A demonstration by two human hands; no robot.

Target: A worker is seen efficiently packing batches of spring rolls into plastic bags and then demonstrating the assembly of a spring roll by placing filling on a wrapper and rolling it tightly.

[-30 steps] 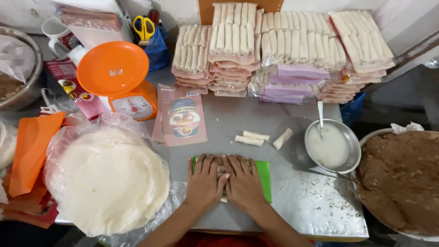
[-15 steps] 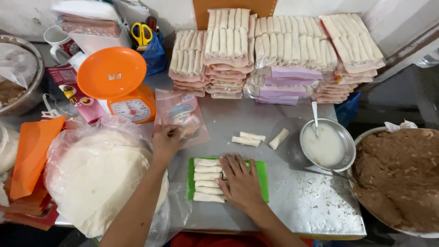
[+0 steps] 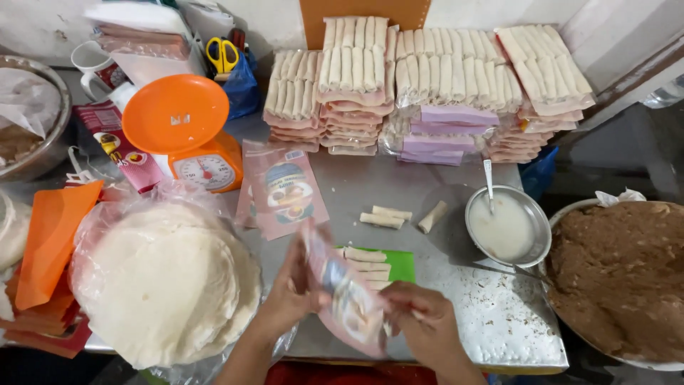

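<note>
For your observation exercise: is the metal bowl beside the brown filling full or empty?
Partly full. The metal bowl holds a pale, milky liquid that covers its bottom below the rim, and a spoon stands in it.

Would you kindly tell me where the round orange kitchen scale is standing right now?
In the head view, the round orange kitchen scale stands at the upper left of the steel table, behind the stack of pale round wrappers and left of the printed pink plastic pouches.

A steel table [image 3: 399, 185] carries an orange scale [image 3: 187, 139], stacked wrappers [image 3: 167, 281] at lower left, packed rolls [image 3: 427, 78] along the top, and a bowl [image 3: 507, 227] at right.
</note>
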